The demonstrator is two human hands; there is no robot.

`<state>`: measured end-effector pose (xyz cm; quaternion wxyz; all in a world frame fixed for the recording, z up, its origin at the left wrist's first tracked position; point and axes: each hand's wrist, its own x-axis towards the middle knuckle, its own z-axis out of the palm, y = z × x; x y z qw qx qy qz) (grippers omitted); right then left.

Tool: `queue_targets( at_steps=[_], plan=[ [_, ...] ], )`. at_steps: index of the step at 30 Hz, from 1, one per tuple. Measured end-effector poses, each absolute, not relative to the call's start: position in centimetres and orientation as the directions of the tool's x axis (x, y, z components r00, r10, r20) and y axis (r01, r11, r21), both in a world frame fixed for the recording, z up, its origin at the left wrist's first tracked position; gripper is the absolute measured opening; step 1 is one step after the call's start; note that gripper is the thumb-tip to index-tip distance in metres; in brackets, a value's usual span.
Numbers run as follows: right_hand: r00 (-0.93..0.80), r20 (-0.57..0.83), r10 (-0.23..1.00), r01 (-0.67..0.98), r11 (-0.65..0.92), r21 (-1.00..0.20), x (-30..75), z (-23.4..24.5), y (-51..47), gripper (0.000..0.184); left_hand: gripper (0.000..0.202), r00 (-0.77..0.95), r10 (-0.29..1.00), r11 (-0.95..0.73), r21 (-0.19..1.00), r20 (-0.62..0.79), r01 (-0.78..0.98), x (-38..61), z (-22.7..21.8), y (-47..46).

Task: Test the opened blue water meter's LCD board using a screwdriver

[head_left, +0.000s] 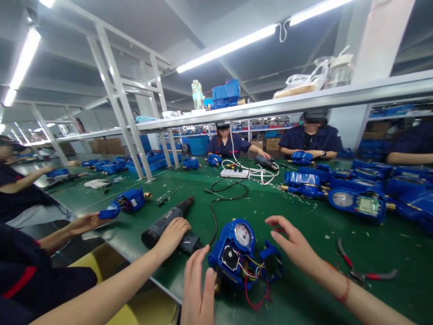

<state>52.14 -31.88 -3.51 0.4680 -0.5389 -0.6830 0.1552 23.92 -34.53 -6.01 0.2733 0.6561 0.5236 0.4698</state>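
A blue water meter [226, 257] lies in front of me with its round dial [242, 234] facing up. Its lower housing is uncovered, showing a black-and-white round part and a bundle of coloured wires [253, 269]; red wires trail onto the table. At the meter's left side is my left hand [199, 289], fingers stretched upward; contact with the meter is unclear. To the right, my right hand [292, 246] hovers with thumb and fingers apart, holding nothing. Between it and the meter sits a blue frame-like cover [271, 262].
A neighbour's hand [174, 237] rests on a heat gun [169, 221]; the other hand [88, 222] holds a blue part. Red-handled pliers [355, 271] lie right. A power strip [235, 173], cables, more meters [355, 201] and co-workers are farther back, under a shelf [203, 118].
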Motion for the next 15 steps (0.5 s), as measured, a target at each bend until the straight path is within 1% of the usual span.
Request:
queue_targets(
  at_steps=[2,3,5,7,9,12,13,14,15],
  plan=[
    [-0.038,0.491,0.871,0.645,0.396,-0.654,50.6,-0.5,-29.6,0.022,0.038,0.027,0.941,-0.324,0.876,0.337,0.357,22.7,-6.0,-34.3],
    [-0.082,0.481,0.873,0.673,0.404,-0.62,49.4,0.9,-28.3,0.018,0.031,0.067,0.948,-0.316,0.9,0.31,0.3,22.1,-5.6,-33.5],
    [-0.193,0.409,0.892,0.729,0.409,-0.548,46.1,3.3,-25.5,0.016,0.029,0.092,0.947,-0.322,0.916,0.309,0.241,20.9,-4.1,-30.4],
    [-0.311,0.282,0.908,0.783,0.412,-0.465,42.1,4.8,-22.7,0.013,0.036,0.105,0.945,-0.326,0.925,0.311,0.195,19.4,-2.3,-26.9],
    [-0.407,0.109,0.907,0.827,0.417,-0.378,37.8,5.2,-20.3,0.005,0.043,0.136,0.951,-0.298,0.943,0.279,0.146,17.2,-1.1,-24.4],
    [-0.462,-0.165,0.871,0.874,0.415,-0.252,32.3,4.2,-17.8,0.014,0.05,0.16,0.968,-0.202,0.978,0.191,0.057,12.4,-1.7,-23.8],
    [-0.466,-0.238,0.852,0.88,0.419,-0.224,30.9,3.7,-17.3,0.018,0.049,0.149,0.976,-0.163,0.986,0.158,0.019,10.6,-2.5,-24.2],
    [-0.465,-0.297,0.834,0.884,0.42,-0.206,29.7,3.0,-17.0,0.023,0.046,0.112,0.988,-0.099,0.993,0.105,-0.06,8.7,-3.6,-24.7],
    [-0.458,-0.338,0.822,0.889,0.415,-0.194,28.7,2.3,-16.7,0.028,0.042,0.098,0.994,-0.031,0.993,0.042,-0.111,6.9,-4.9,-25.3]
  ],
)
